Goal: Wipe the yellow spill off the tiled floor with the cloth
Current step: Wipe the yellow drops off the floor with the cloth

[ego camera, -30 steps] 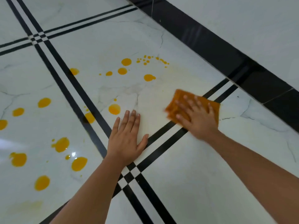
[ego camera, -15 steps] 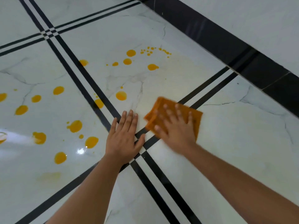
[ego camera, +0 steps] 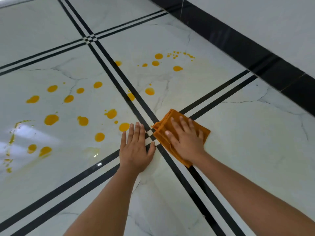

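Observation:
A folded orange cloth lies flat on the white tiled floor, right at the crossing of the black grout stripes. My right hand presses on it with fingers spread and straight. My left hand rests flat on the floor just left of the cloth, fingers together. Yellow spill drops dot the tile to the left, and more yellow drops lie on the far tile ahead. One yellow drop sits just beyond my left fingertips.
A black skirting band and a pale wall run along the right and far side. Double black stripes cross the floor. A wet, glossy smeared patch shines at the far left.
My right hand has slid the cloth toward me and leftward, from the far tile onto the stripe crossing beside my left hand. The view has shifted, showing more spill on the left.

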A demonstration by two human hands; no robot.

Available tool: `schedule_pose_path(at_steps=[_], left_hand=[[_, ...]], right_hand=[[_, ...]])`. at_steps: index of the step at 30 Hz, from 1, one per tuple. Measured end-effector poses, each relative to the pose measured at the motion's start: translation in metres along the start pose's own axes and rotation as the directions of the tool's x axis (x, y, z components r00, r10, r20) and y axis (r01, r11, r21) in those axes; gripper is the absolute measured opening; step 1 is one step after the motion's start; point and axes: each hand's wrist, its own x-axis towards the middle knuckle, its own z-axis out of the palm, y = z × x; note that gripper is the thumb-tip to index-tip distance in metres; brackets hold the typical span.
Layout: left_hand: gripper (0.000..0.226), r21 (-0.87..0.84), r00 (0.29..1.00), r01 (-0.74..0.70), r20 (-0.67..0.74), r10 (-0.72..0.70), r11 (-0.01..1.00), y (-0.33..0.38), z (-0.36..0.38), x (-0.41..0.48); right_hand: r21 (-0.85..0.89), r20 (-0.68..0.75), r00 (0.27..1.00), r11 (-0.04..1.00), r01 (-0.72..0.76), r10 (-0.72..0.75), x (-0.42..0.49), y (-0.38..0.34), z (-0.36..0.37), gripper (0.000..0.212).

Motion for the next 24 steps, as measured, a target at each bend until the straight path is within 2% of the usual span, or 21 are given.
schedule_pose_path(at_steps=[3,7,9,12,15,18,21,24], left_hand=[[0.077,-0.098,0.994,0.077,-0.064,-0.084,0.992,0.028,-0.010,0.004],[0.066,-0.190,0.994,-0.048,-0.102,0.029,0.981,0.095,-0.011,0.021],[0.067,-0.222,0.997,-0.067,-0.046,0.058,0.973,0.122,-0.003,0.028],[0.075,-0.260,0.990,0.106,0.114,-0.078,0.960,0.140,0.014,0.038],[0.081,-0.215,0.986,0.158,0.086,-0.143,0.964,0.131,0.023,0.050],[0.083,-0.170,0.986,0.164,0.007,-0.165,0.972,0.093,0.023,0.065],[0.086,-0.096,0.994,0.089,-0.049,-0.094,0.991,0.052,0.021,0.070],[0.084,-0.028,0.997,0.036,-0.060,-0.038,0.999,0.023,0.014,0.109]], right_hand=[[-0.032,-0.101,0.995,0.999,-0.010,0.007,-0.007,0.023,-0.020,0.059],[-0.046,-0.084,0.990,0.992,-0.115,0.111,-0.009,0.055,-0.038,0.055],[-0.043,-0.090,0.986,0.989,-0.143,0.138,-0.006,0.066,-0.043,0.053],[-0.004,-0.131,0.971,0.979,-0.202,0.199,0.002,0.077,-0.046,0.052],[0.045,-0.159,0.967,0.980,-0.194,0.199,0.015,0.070,-0.045,0.051],[0.025,-0.165,0.983,0.996,-0.083,0.086,0.040,0.047,-0.039,0.050],[-0.055,-0.164,0.986,0.998,0.015,-0.024,0.069,0.026,-0.032,0.052],[-0.093,-0.191,0.981,0.996,0.018,-0.036,0.092,0.019,-0.024,0.055]])
